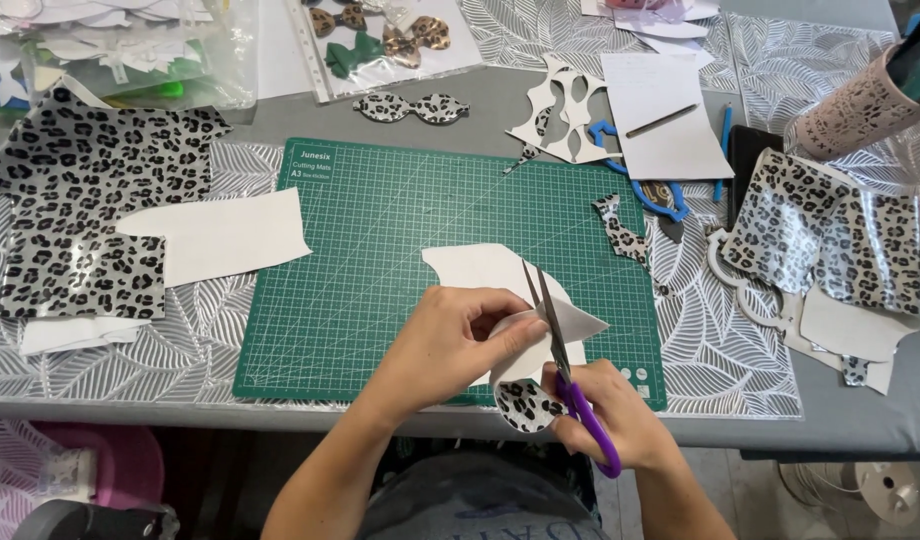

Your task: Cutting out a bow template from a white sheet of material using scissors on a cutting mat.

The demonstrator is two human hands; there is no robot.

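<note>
My left hand (458, 338) pinches a piece of leopard-print sheet (528, 400) whose white back (490, 268) faces up, held over the near edge of a green cutting mat (380, 250). My right hand (608, 410) grips purple-handled scissors (560, 345). Their blades point away from me and are partly open across the white back of the sheet, right beside my left fingers.
A large leopard-print sheet (90, 200) and a white piece (225, 235) lie left of the mat. More print scraps (830, 235), white cut-outs (560, 110), blue-handled scissors (650, 190) and a pencil (662, 120) lie to the right. Plastic sleeves with bows (380, 40) sit at the back.
</note>
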